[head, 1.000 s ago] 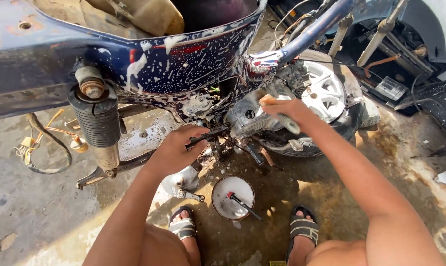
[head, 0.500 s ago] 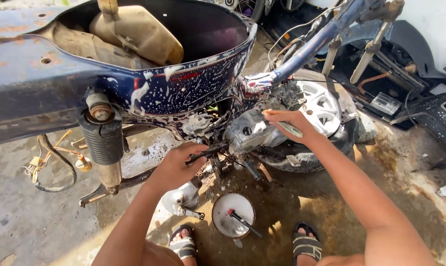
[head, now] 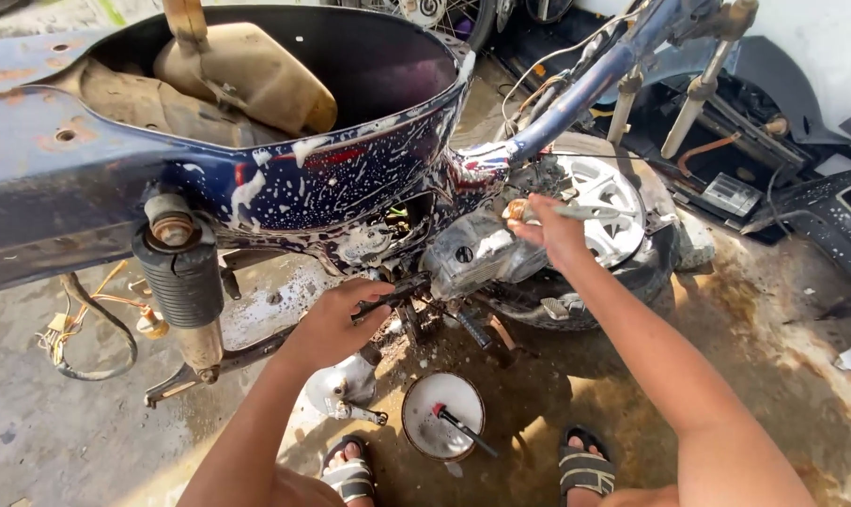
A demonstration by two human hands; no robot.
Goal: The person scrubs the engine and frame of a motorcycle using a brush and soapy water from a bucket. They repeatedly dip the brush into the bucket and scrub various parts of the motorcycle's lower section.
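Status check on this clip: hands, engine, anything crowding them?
Left hand gripping a dark lever under the soapy blue frame. Right hand holding a brush on the engine case. Bowl on ground by the feet.

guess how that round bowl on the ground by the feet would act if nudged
The bowl looks shallow and wide, so it would probably slide, not tip. The wet ground may let it skid easily. The brush leaning over its rim could well roll out.
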